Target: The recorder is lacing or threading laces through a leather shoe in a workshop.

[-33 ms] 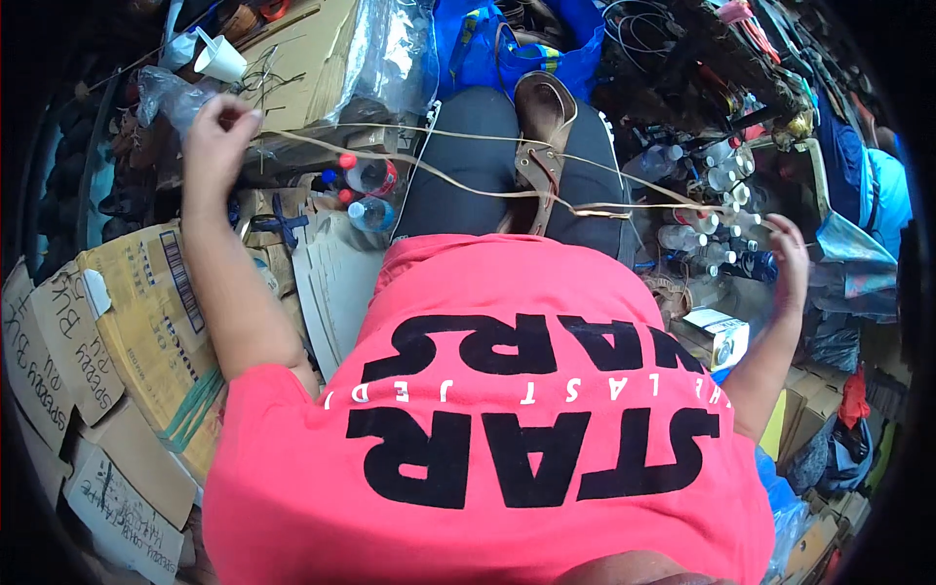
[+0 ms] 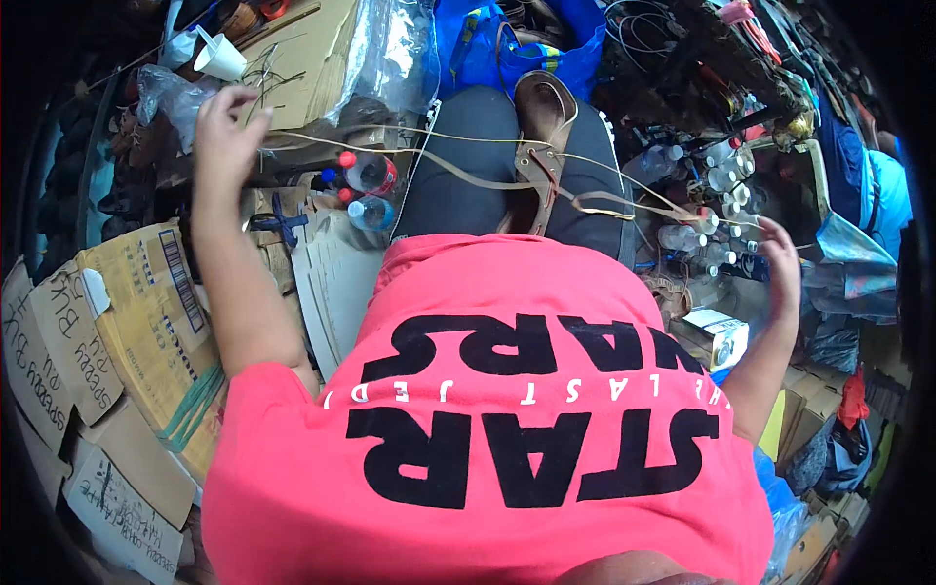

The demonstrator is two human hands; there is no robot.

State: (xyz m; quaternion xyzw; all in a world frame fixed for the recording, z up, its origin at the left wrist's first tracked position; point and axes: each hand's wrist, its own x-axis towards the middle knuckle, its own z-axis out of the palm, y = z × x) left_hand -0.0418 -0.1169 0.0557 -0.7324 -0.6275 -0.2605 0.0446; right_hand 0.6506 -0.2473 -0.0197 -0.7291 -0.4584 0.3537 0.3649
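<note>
A brown leather shoe (image 2: 542,109) stands between my knees, its toe hidden toward my shirt. Rows of holes and a reddish lace show on its upper. Long pale strands of thread (image 2: 458,176) run from the shoe out to both sides, slack and slightly curved. Out at the left, my left hand (image 2: 230,135) is raised with the strands reaching its palm; thumb and forefinger stand apart while the other fingers curl. My right hand (image 2: 781,255), far out at the right, has the other end of the thread at its bent fingertips.
Plastic bottles stand left (image 2: 371,213) and right (image 2: 682,237) of my legs. A blue bag (image 2: 575,60) lies beyond my knees. Flattened cardboard (image 2: 302,73) with a white cup (image 2: 220,58) is at the far left; yellow cartons (image 2: 146,312) lie beside my left arm.
My left hand has shifted slightly right, and its thumb and forefinger have parted. My right hand has drawn slightly inward. The strands hang a little looser.
</note>
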